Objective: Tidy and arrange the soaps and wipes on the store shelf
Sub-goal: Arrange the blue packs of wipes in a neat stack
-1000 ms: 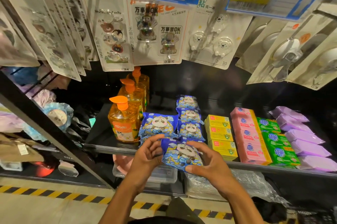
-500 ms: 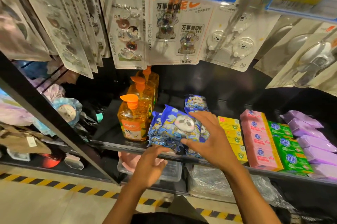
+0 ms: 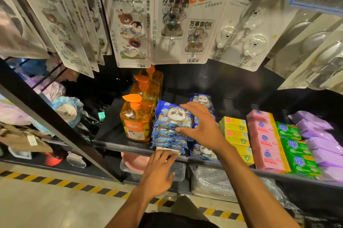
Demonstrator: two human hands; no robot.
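Observation:
A stack of blue panda wipe packs [image 3: 169, 137] stands at the front of the black shelf [image 3: 115, 144], just right of the orange soap pump bottles [image 3: 136, 122]. My right hand [image 3: 201, 125] holds the top wipe pack [image 3: 171, 114] on that stack, fingers spread over its right side and thumb at its front edge. My left hand [image 3: 159, 170] reaches up from below, its straight fingertips touching the front edge of the bottom pack. More panda packs [image 3: 204, 151] lie in a row behind and under my right wrist.
Right of the wipes run rows of yellow soap boxes [image 3: 234, 131], pink soap bars [image 3: 267, 146], green soap bars [image 3: 295, 149] and purple packs [image 3: 323, 135]. Carded hooks [image 3: 185, 29] hang low over the shelf. A clear box [image 3: 179, 173] sits on the shelf below.
The wipe pack held in both hands in front of the shelf went up onto the left stack with my right hand. My left hand let go and dropped to the stack's front edge.

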